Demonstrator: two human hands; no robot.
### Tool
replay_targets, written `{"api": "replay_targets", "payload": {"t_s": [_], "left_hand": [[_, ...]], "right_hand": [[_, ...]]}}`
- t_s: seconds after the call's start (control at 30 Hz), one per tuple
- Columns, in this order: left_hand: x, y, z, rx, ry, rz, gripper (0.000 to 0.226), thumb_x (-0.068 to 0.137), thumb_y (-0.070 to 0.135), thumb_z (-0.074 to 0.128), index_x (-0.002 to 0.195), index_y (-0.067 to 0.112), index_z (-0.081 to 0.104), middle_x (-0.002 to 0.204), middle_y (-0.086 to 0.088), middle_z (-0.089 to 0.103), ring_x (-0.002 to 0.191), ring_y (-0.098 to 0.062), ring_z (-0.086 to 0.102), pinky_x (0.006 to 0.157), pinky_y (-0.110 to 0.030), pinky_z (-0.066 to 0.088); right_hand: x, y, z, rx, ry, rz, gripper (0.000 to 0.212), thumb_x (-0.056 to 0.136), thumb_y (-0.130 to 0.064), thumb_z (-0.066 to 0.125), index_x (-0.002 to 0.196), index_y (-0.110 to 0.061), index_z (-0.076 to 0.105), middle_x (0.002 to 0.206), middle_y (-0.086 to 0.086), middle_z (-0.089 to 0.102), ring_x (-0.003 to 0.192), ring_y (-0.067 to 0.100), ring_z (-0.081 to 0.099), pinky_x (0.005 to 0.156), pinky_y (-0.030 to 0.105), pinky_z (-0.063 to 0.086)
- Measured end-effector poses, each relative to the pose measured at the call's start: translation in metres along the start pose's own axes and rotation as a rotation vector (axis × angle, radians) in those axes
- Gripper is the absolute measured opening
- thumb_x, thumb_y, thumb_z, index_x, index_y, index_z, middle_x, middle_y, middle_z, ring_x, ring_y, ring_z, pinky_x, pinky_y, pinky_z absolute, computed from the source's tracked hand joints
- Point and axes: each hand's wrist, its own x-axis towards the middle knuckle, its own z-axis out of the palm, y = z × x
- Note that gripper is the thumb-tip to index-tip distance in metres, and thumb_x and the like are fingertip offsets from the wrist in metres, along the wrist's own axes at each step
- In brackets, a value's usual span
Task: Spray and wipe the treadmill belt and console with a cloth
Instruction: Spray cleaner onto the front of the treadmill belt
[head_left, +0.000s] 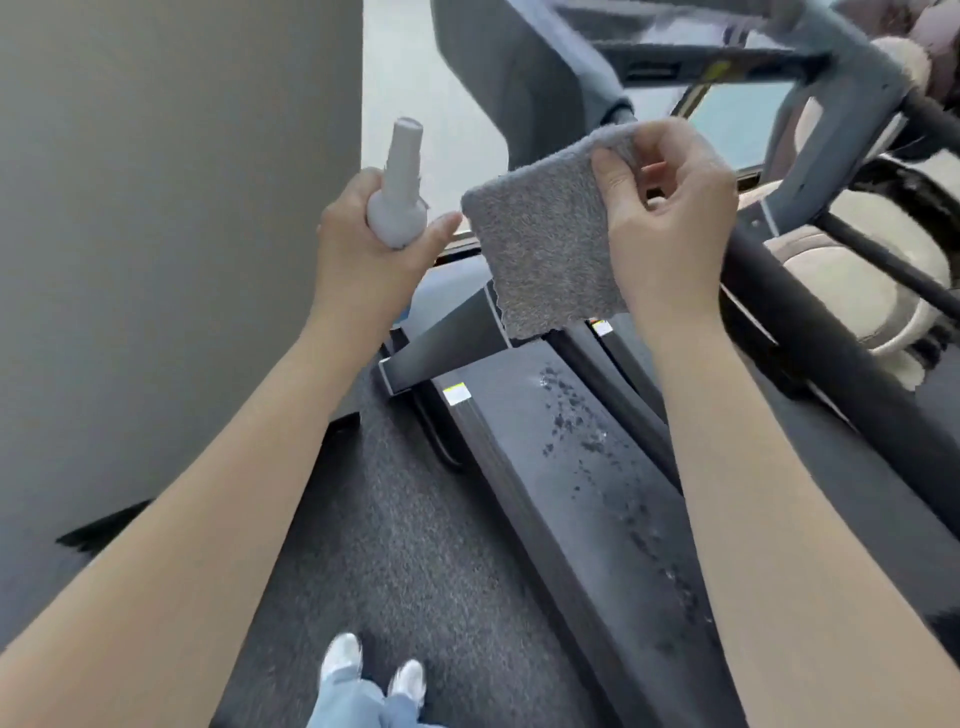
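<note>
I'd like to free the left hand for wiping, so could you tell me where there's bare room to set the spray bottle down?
The carpet between the wall and the treadmill's left side rail, ahead of the shoes, is bare. The belt is wet with spray droplets. To the right, frame bars crowd the space.

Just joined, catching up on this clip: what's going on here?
A person stands beside a treadmill, mid-clean. The left hand is wrapped around a pale grey spray bottle, held upright. The right hand pinches a grey cloth by its upper corner, letting it hang in the air above the machine. The treadmill belt already shows a trail of wet spray droplets, not yet wiped. The cloth touches neither belt nor console at this moment.
</note>
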Motion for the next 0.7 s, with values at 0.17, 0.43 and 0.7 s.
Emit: {"api": "replay_targets", "payload": {"t_s": [0.17,0.43,0.7], "left_hand": [[-0.022,-0.085,-0.011,0.061,0.003,-0.107,0.034,0.077,0.028,0.077,0.088,0.005,0.055,0.08,-0.002,0.055,0.072,-0.014,0.049,0.073,-0.043,0.051],[-0.043,-0.196,0.002,0.063,-0.059,-0.161,0.032,0.078,0.026,0.078,0.085,0.006,0.054,0.077,0.001,0.057,0.069,-0.013,0.051,0.068,-0.036,0.049],[-0.064,-0.316,0.059,0.027,-0.122,-0.178,0.032,0.074,0.03,0.081,0.07,0.028,0.049,0.067,0.013,0.054,0.063,-0.006,0.049,0.063,-0.02,0.042]], "right_hand": [[-0.059,0.041,0.052,0.006,-0.073,0.078,0.012,0.091,-0.022,0.061,0.092,-0.011,0.065,0.082,-0.005,0.057,0.069,0.004,0.049,0.062,0.017,0.038],[-0.147,0.118,0.109,0.02,-0.148,0.193,0.002,0.089,-0.019,0.061,0.087,-0.02,0.061,0.08,-0.017,0.053,0.069,0.002,0.049,0.063,0.015,0.037],[-0.212,0.245,0.149,0.005,-0.154,0.293,0.001,0.088,-0.019,0.064,0.087,-0.02,0.063,0.083,-0.013,0.059,0.075,0.006,0.055,0.065,0.02,0.042]]}}
